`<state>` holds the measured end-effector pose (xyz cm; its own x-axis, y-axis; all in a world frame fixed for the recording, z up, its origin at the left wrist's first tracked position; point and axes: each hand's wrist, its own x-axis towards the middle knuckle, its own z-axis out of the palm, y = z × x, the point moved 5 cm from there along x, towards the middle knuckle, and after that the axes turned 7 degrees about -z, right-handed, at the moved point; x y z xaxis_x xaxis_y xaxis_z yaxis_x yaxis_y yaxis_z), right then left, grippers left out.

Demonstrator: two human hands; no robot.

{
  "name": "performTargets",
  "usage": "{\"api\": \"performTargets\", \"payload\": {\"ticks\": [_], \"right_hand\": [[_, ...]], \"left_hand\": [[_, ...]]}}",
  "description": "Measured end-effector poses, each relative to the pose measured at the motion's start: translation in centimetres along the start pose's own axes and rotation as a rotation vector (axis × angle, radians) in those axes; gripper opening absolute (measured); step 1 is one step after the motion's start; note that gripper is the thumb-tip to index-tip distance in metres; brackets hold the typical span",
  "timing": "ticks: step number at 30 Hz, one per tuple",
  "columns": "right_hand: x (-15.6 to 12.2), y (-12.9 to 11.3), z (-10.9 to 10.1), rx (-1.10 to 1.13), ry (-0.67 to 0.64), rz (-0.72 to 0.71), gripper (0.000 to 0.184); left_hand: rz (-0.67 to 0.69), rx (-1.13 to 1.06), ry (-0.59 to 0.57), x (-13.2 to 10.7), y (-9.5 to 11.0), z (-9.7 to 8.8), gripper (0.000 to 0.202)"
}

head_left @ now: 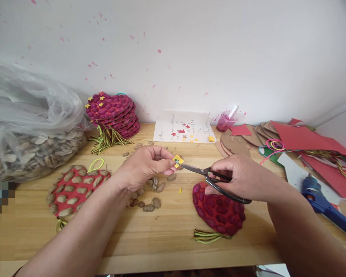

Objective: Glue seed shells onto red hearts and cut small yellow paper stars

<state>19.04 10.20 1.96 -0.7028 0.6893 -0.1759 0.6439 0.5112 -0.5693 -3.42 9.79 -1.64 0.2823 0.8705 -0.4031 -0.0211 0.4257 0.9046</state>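
Between the thumb and fingers of my left hand is a small yellow paper piece with a dark star-like mark on it. My right hand is closed round the black handles of a pair of scissors, whose blade tips reach the edge of the yellow paper. Under my right hand lies a magenta-painted peanut heart with a yarn tassel, partly hidden by the hand and scissors. A yellow paper scrap rests on the table below the blades. Loose peanuts are scattered beside my left wrist.
An unpainted peanut heart lies at left, near a clear bag of peanuts. Behind are stacked magenta hearts, a paper with stars and a paint cup. At right are red card and a blue glue gun.
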Motion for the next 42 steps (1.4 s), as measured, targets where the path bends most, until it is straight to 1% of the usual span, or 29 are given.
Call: {"api": "performTargets", "payload": {"ticks": [5,9,13,24,42], "right_hand": [[0.07,-0.19,-0.05,-0.016,0.001,-0.002,0.048],[0.04,-0.33,-0.11,-0.011,0.008,0.004,0.043],[-0.02,-0.41,-0.12,-0.012,0.013,0.004,0.039],[-0.09,-0.62,-0.13,-0.015,0.025,-0.031,0.038],[-0.05,-0.27,-0.06,-0.004,-0.006,0.01,0.038]], "left_hand": [[0.003,0.006,-0.012,0.14,-0.12,-0.13,0.025],[0.009,-0.018,-0.029,0.16,-0.1,-0.08,0.024],[-0.012,-0.053,-0.034,0.11,0.0,0.01,0.024],[-0.009,-0.064,-0.037,0.03,0.03,-0.05,0.025],[0.008,-0.041,-0.044,0.19,-0.03,-0.16,0.025]]}}
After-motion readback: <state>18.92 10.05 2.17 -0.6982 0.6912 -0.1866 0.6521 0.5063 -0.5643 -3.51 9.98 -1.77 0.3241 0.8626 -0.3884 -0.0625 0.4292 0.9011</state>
